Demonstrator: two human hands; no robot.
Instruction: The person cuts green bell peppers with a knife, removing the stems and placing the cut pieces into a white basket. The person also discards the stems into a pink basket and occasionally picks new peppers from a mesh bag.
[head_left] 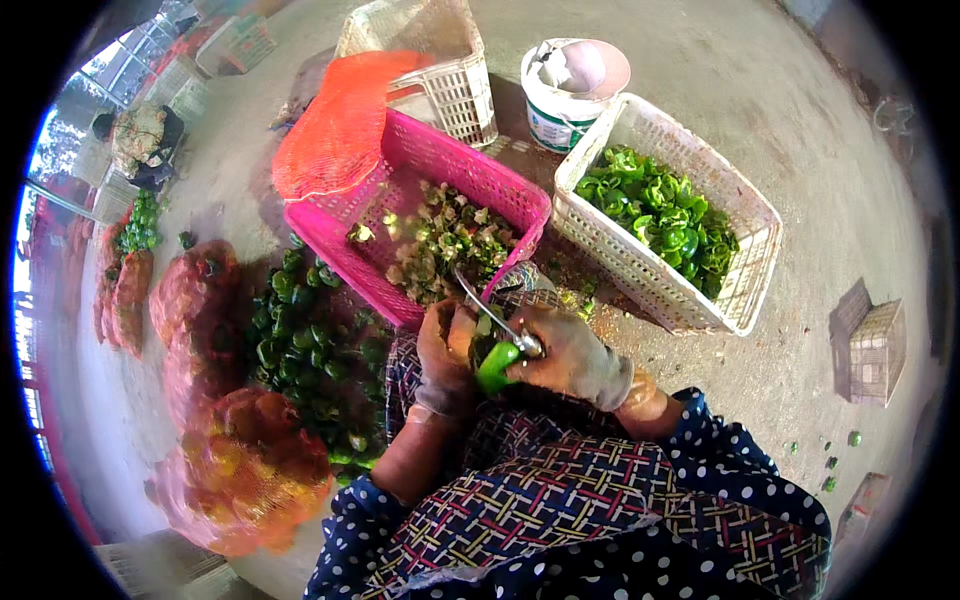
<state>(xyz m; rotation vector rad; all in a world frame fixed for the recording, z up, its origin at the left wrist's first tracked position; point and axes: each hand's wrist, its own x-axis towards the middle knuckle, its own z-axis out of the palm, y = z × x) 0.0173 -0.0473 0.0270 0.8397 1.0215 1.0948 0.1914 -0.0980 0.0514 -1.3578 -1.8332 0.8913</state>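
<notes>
1. Orange-red mesh sacks (240, 470), stuffed full, stand along the left side of the grey concrete floor (740, 385).
2. Just beside them, glossy dark-green whole peppers (295, 330) lie heaped on the floor.
3. An empty-looking orange mesh bag (330, 130) drapes over the far-left corner of a magenta perforated plastic crate (335, 245).
4. Pale-green cut cores (450, 235) fill the crate's right part.
5. The left hand (445, 345), by the crate's near edge, has curled fingers against the near pepper; their exact hold cannot be told.
6. Between the hands sits a bright-green smooth pepper (495, 368), a thin curved metal blade (473, 292) above it.
7. The right hand (570, 355), grey-gloved, is clamped on that pepper.
8. Farther right, cut green peppers (650, 215) fill an off-white perforated plastic crate (640, 290).
</notes>
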